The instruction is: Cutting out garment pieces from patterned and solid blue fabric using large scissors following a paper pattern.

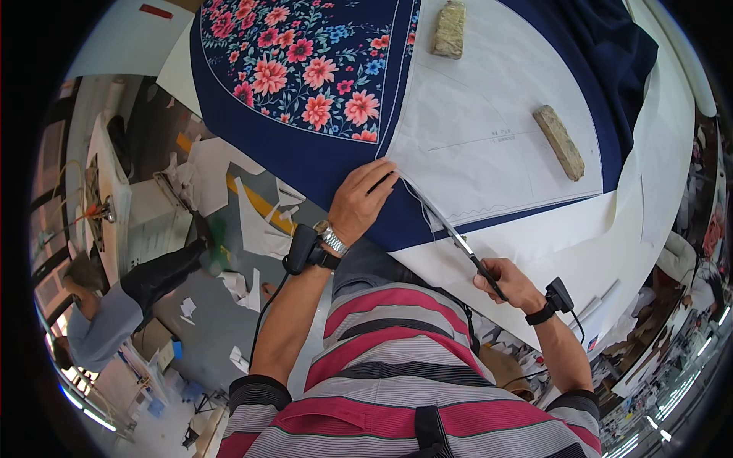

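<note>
My right hand (511, 284) is closed round the black handle of long scissors (450, 227), seen nearly edge-on. Their metal blades slant up and left across the near-left edge of a white paper pattern (489, 164). By the blade tips, my left hand (363, 200) has its fingers drawn together around a slim black object I cannot make out clearly. That hand rests on navy fabric (305, 153) printed with a panel of pink and blue flowers (301, 69). A thin white strip (416, 197) curls beside the blades.
Two stone-like blocks (449, 30) weigh down the paper. Bunched navy cloth (603, 46) lies at the far right of the white table (550, 240). Paper scraps (259, 221) litter the floor at left, where another person (114, 317) is seen.
</note>
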A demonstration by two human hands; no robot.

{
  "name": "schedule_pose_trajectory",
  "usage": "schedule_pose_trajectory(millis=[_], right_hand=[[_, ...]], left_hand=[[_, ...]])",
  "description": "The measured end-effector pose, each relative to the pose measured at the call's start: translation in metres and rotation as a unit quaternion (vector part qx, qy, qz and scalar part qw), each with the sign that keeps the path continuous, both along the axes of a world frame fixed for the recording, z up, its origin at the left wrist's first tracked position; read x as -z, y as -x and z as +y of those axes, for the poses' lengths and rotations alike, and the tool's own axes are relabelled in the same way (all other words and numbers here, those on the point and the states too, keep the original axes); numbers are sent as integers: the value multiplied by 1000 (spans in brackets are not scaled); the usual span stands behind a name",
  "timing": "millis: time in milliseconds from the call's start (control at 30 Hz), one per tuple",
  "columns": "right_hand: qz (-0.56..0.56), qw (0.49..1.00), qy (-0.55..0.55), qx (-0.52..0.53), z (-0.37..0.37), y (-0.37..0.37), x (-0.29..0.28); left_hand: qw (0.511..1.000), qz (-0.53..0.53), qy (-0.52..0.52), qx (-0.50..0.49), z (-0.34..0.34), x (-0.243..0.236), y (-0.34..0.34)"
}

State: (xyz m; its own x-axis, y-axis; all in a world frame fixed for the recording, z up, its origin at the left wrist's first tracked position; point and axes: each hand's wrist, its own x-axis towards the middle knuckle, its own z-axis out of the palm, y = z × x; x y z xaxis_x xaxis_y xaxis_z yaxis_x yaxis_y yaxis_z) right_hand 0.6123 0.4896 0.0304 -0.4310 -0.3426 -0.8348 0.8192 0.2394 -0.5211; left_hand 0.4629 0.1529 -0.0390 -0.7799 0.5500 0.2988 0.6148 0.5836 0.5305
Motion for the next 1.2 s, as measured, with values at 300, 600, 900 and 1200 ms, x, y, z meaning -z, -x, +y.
schedule_pose_trajectory(millis=[300, 600, 900, 1200], right_hand=[[-7, 999, -17, -28, 4, 12, -1], [14, 999, -6, -33, 6, 21, 2], [15, 999, -8, -50, 10, 29, 2], [36, 996, -15, -80, 11, 42, 5]], left_hand=[[1000, 3, 1, -17, -2, 2, -3], [1000, 10, 8, -18, -4, 4, -5], [1000, 8, 8, -16, -5, 4, -6], [999, 12, 10, -36, -10, 5, -7]])
